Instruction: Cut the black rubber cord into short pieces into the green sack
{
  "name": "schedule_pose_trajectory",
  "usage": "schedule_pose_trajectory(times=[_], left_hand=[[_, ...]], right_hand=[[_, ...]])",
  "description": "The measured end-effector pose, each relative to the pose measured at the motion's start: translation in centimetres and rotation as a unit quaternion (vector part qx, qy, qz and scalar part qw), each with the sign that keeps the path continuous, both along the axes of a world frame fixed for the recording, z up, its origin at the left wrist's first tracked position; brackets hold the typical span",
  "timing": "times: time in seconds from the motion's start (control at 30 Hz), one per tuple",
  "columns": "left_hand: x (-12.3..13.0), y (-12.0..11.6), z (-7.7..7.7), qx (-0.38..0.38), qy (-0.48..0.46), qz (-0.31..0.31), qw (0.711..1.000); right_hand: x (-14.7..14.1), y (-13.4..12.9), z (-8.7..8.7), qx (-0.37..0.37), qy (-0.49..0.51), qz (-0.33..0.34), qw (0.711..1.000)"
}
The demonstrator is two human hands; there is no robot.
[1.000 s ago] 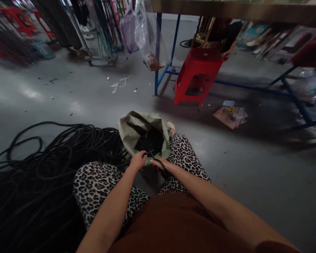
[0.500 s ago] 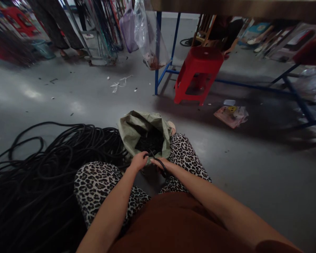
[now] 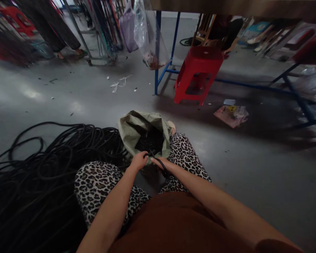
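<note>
Over the near rim of an olive-green woven sack [image 3: 128,135], both my hands work close together. My left hand [image 3: 139,161] is closed on a black cord [image 3: 146,154], whose short end pokes out past the fingers. In my right hand [image 3: 160,163] is a pair of scissors [image 3: 162,165] with black handles; the blades point toward the cord end and the sack's mouth. Dark pieces [image 3: 151,140] lie inside the sack, too dim to tell apart. Left of the sack, a large tangled heap of black cord [image 3: 65,151] spreads over the floor, running behind my left knee.
Ahead stands a red plastic stool [image 3: 200,70] under a table with blue legs [image 3: 158,52]. Plastic bags [image 3: 150,38] hang from the table's edge. A pink packet [image 3: 231,115] and scraps lie on the grey floor. Another person's legs [image 3: 50,28] show at upper left, beside a metal rack [image 3: 101,61].
My hands, the scissors and the cord look almost unmoved. At upper left, the other person's feet have shifted slightly.
</note>
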State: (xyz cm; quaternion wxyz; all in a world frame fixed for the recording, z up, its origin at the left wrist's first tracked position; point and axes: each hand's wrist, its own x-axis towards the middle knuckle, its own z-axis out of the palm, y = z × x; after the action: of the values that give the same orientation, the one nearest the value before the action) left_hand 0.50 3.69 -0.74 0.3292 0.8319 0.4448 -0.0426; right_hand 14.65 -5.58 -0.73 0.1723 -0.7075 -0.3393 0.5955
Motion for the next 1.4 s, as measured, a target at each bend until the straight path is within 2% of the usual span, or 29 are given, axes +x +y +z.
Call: schedule_pose_trajectory(times=[0.23, 0.47, 0.6, 0.8, 1.1, 1.4], left_hand=[[0.0, 0.0, 0.2, 0.017, -0.005, 0.013, 1.000], [0.0, -0.1, 0.5, 0.016, -0.003, 0.009, 1.000], [-0.1, -0.1, 0.2, 0.009, -0.004, 0.007, 1.000], [-0.1, -0.1, 0.0, 0.004, -0.003, -0.001, 1.000], [0.0, -0.1, -0.2, -0.003, -0.008, -0.002, 1.000], [0.0, -0.3, -0.2, -0.010, 0.005, 0.007, 1.000]], right_hand=[[0.2, -0.1, -0.1, 0.033, -0.017, 0.032, 0.999], [0.2, 0.1, 0.6, 0.020, -0.032, 0.044, 0.998], [0.2, 0.1, 0.4, 0.018, -0.026, 0.033, 0.999], [0.3, 0.2, 0.0, 0.029, -0.033, 0.059, 0.997], [-0.1, 0.1, 0.0, 0.007, -0.033, 0.015, 0.999], [0.1, 0.0, -0.5, 0.038, -0.097, 0.009, 0.994]])
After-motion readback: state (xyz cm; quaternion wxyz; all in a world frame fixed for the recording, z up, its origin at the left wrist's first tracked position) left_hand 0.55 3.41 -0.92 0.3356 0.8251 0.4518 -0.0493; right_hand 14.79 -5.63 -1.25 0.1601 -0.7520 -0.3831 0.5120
